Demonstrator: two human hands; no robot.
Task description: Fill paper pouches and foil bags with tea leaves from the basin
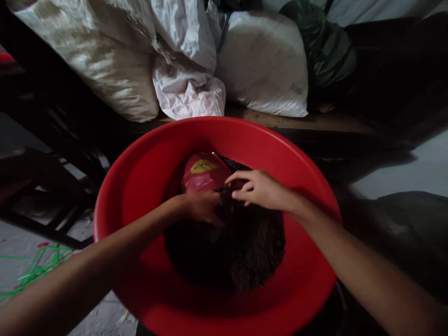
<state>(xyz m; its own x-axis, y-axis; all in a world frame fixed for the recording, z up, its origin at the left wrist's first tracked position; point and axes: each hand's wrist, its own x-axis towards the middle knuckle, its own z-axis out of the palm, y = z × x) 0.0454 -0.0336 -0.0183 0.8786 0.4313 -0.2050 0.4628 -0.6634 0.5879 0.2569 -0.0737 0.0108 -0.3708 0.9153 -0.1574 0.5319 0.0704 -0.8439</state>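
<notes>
A wide red basin [224,128] holds a heap of dark, loose material [261,252]; its kind is too dim to tell. On the heap's far side lies a pink-red plastic bag [201,179] with a yellow printed label. My left hand [203,207] is low over the heap just in front of the bag, its fingers blurred and partly lost in shadow. Facing it from the right, my right hand [261,189] has curled fingers, with index finger and thumb at a dark patch between the hands. What they grip there cannot be made out.
Stuffed white sacks [262,60] and a crumpled white bag [189,93] rest on a wooden ledge [280,122] behind the basin. A dark green sack [329,51] stands at the back right. Green strips [44,266] lie on the floor at left, near dark wooden furniture [52,233].
</notes>
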